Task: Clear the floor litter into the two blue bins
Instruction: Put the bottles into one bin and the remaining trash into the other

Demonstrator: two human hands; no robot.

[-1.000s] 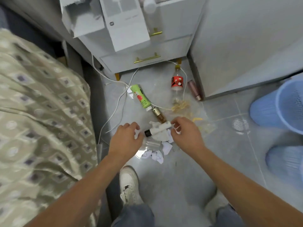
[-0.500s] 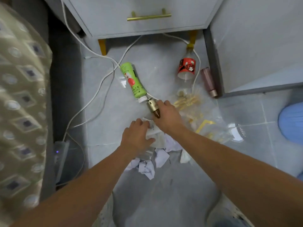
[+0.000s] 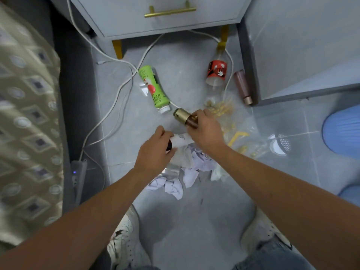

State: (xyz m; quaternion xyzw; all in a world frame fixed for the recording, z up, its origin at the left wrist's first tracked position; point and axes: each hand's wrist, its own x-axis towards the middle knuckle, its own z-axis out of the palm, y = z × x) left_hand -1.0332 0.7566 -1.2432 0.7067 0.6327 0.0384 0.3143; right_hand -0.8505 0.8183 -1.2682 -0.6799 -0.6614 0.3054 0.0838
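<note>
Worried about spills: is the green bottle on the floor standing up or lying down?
Lying down. The green bottle rests on its side on the floor tiles, its white cap pointing toward the person. Whether the cap is tight, cannot tell.

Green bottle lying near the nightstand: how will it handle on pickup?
The green bottle lies on its side, so it may roll if nudged. It looks like capped plastic, probably light and stiff. A white cable runs beside it and might snag.

green bottle (image 3: 153, 88) label, "100%" partly legible

Head cam — looks steeply down, close over floor (image 3: 187, 221).
</note>
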